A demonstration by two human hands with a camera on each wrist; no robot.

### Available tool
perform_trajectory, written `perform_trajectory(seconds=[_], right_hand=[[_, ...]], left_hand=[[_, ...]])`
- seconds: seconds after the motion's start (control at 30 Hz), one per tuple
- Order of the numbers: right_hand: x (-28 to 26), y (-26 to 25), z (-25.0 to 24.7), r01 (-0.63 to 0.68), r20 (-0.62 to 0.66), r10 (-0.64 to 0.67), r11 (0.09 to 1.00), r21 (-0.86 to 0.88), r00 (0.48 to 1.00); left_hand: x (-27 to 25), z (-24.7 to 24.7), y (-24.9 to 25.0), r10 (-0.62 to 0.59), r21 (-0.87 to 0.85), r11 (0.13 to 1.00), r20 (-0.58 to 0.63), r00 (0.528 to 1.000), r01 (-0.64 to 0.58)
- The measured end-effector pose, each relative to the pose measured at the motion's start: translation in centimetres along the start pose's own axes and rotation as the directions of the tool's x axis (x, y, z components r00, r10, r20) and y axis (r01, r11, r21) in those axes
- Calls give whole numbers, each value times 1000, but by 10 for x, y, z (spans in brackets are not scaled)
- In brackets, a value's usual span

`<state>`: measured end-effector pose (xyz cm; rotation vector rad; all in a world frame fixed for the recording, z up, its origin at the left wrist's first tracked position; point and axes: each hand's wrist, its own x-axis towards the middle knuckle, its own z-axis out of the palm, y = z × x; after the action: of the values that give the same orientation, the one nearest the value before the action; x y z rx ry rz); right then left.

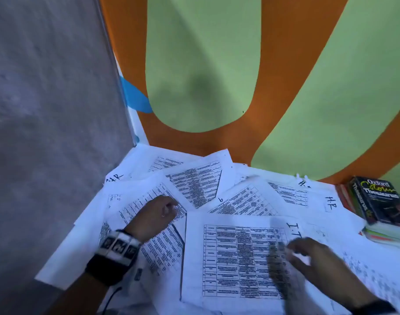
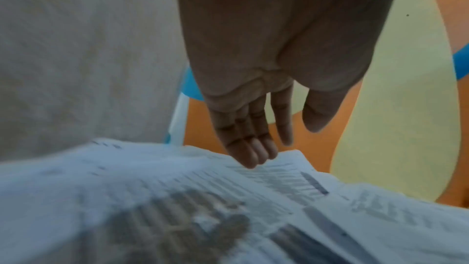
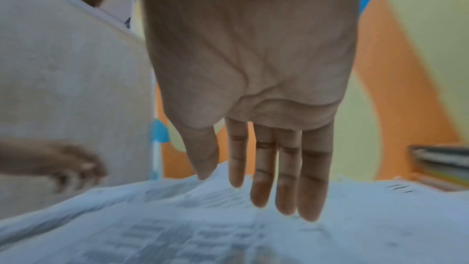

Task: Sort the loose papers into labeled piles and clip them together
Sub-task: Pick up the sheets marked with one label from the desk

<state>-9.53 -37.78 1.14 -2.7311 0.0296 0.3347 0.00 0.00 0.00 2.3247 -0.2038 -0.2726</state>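
Observation:
Loose printed sheets with tables (image 1: 194, 185) lie overlapping across a white table. A sheet marked "I.T" (image 1: 235, 258) lies on top at the front. Handwritten "H.R" shows on a sheet at the right (image 1: 331, 204) and on another at the far left (image 1: 115, 177). My left hand (image 1: 169, 208) rests on a printed sheet (image 2: 177, 198) left of centre; in the left wrist view its fingers (image 2: 251, 156) are straight, tips touching the paper. My right hand (image 1: 294, 248), motion-blurred, hovers over the right side of the "I.T" sheet with straight fingers (image 3: 286, 198), holding nothing.
A stack of books (image 1: 381, 205), a thesaurus on top, stands at the table's right edge. An orange and green wall (image 1: 206, 76) rises directly behind the table. A grey wall (image 1: 46, 110) closes the left side.

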Motion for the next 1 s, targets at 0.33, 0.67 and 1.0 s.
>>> perform_trajectory(seconds=[0.33,0.67,1.0], right_hand=[[13,-37,78,25,295,29,984,-179,955],[16,-22,68,66,154,-59,997,-41,986],[18,79,33,-663,-55,679,728,175,732]], left_hand=[[69,57,52,-131,356,934,334,933,4],[83,62,52,-31,340,934,381,924,-108],[73,-1,9,-26,-246,969,43,999,36]])
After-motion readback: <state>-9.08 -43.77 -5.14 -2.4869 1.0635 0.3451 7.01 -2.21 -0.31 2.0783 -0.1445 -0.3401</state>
